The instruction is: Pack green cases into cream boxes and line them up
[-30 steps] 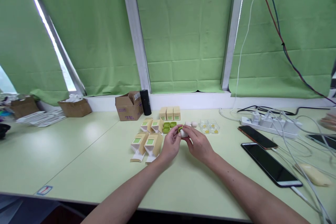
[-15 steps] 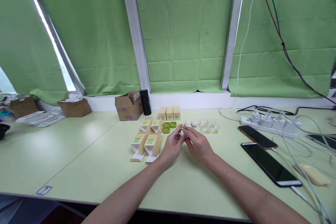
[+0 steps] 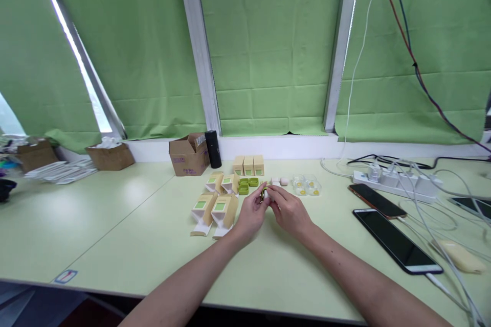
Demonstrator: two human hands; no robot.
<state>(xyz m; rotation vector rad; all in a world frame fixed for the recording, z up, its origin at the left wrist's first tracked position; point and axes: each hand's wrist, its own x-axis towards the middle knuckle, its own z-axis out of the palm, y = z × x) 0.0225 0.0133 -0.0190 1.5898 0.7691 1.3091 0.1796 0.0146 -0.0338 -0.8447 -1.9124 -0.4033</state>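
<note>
My left hand (image 3: 251,214) is closed around a small olive-green case (image 3: 263,193), mostly hidden by the fingers. Against it my right hand (image 3: 289,210) pinches a small white piece (image 3: 266,194); its exact shape is covered. Both hands meet above the table, fingertips touching. Just left of them lie several open green cases (image 3: 244,190). Beyond the right hand are small pale pink rounded pieces (image 3: 284,181) and a clear plastic tray (image 3: 315,184) with yellow spots in its cups. Several open cartons (image 3: 224,209) with green label windows stand to the left.
Three closed cartons (image 3: 248,165) stand at the back, beside a black cylinder (image 3: 212,149) and a brown cardboard box (image 3: 187,156). On the right lie phones (image 3: 395,240), a white power strip (image 3: 397,185) and loose cables. Another box (image 3: 111,156) and white stacked papers (image 3: 61,171) are far left.
The view has shifted very slightly. Both hands stay together in the same place, with the green case and white piece between them.
</note>
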